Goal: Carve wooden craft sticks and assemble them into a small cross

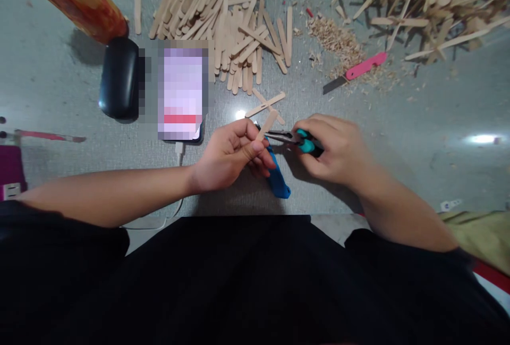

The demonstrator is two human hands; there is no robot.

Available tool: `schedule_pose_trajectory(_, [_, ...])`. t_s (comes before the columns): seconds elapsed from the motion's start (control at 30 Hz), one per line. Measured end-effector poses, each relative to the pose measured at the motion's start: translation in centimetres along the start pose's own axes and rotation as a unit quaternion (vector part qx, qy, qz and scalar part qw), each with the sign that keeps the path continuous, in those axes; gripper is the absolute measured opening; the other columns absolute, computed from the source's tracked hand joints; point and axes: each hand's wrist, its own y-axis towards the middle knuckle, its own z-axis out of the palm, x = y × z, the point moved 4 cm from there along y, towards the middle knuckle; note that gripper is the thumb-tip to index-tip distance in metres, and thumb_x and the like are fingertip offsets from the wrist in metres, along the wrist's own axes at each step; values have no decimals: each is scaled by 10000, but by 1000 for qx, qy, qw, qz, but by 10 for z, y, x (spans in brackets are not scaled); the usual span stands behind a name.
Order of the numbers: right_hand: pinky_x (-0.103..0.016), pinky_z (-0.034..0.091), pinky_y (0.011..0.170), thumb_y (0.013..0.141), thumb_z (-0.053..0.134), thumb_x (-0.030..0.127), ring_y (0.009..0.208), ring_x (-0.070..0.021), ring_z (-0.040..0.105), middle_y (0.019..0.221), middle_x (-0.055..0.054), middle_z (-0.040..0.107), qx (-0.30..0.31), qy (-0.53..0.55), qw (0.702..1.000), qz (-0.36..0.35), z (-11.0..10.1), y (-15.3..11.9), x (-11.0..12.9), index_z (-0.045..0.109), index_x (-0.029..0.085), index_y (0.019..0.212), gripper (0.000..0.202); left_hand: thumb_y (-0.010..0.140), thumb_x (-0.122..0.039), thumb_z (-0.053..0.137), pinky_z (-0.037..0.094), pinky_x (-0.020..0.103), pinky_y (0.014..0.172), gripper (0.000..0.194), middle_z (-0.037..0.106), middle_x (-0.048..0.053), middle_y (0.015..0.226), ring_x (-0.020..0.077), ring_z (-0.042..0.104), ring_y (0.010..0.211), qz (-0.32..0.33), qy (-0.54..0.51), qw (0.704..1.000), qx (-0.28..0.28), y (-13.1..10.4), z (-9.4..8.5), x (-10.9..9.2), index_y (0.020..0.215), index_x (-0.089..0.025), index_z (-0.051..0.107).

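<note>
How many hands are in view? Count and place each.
2. The left hand is near the middle, pinching a wooden stick; the right hand is to its right, gripping pliers.

Cool, moderate light leaves a stretched white glare on the bench (422, 121) at the right of the frame and a smaller round one near the centre. Soft shadows lie below the right hand (337, 145) and beside the orange cylinder (91, 10) at upper left. The wooden sticks (406, 22) soften toward the dark upper right corner; coarse pixels mask the phone screen (181, 82).
</note>
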Motion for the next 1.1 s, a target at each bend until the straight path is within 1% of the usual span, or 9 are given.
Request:
schedule_pose_trajectory(0.1, [-399,514,684,873,689,223,764,-257,688,900,-43,743,4,26,1000,3,-4,1,0,678,278,1079,213,965,-551,872,563,196,485,457,849,42,797,155,787,574,12,31,999,-28,0,-2,-3,939,-201,580])
schedule_pose_trajectory(0.2, [-385,497,669,935,723,277,727,-233,669,857,-25,729,-8,38,999,15,-5,2,-2,696,277,1048,116,971,-562,864,507,181,434,455,846,43,792,145,771,549,14,38,998,-37,0,-2,-5,937,-196,595])
schedule_pose_trajectory(0.37, [-381,499,668,954,738,316,721,-228,685,844,-25,740,-16,56,998,14,-3,3,0,709,261,1036,102,972,-537,871,512,182,427,439,844,47,770,131,741,498,9,29,998,-50,-1,-1,-5,942,-184,612])
schedule_pose_trajectory(0.53, [-391,531,691,971,753,308,752,-234,714,889,-26,767,-13,63,997,30,-3,2,1,712,286,1046,89,988,-539,851,536,196,457,422,853,55,783,131,734,497,13,27,999,-36,-2,0,-4,951,-190,617])
schedule_pose_trajectory(0.77, [-374,532,663,943,818,330,705,-208,710,861,-7,787,-8,109,993,45,-3,0,2,745,274,1036,131,1015,-538,820,532,199,459,405,851,57,802,124,728,505,23,52,998,-38,-3,0,-4,947,-198,612])
schedule_pose_trajectory(0.87, [-376,534,669,948,805,329,718,-213,719,864,-7,787,-4,104,993,55,-2,-1,4,738,282,1025,112,1025,-537,809,539,197,462,407,851,58,801,124,732,505,24,55,997,-42,-4,1,-5,940,-199,598])
schedule_pose_trajectory(0.93, [-373,533,679,943,774,288,731,-213,713,873,-8,774,-3,95,994,59,-1,-1,5,725,287,1023,94,1026,-532,811,549,198,463,406,851,56,797,122,727,496,17,47,998,-43,-4,1,-4,946,-198,594])
schedule_pose_trajectory(1.03, [-365,496,647,881,721,218,691,-207,658,822,-7,725,-23,74,996,39,-2,-1,5,695,275,983,119,1020,-530,820,563,207,455,406,849,51,790,124,714,471,2,23,999,-28,-3,1,-3,968,-194,598])
schedule_pose_trajectory(1.1, [-365,479,630,839,681,197,679,-215,640,798,-14,709,-42,57,997,23,-2,0,3,679,271,963,145,1013,-518,833,562,208,445,404,842,45,774,132,715,463,-20,-13,1000,-1,-2,1,-3,983,-190,598])
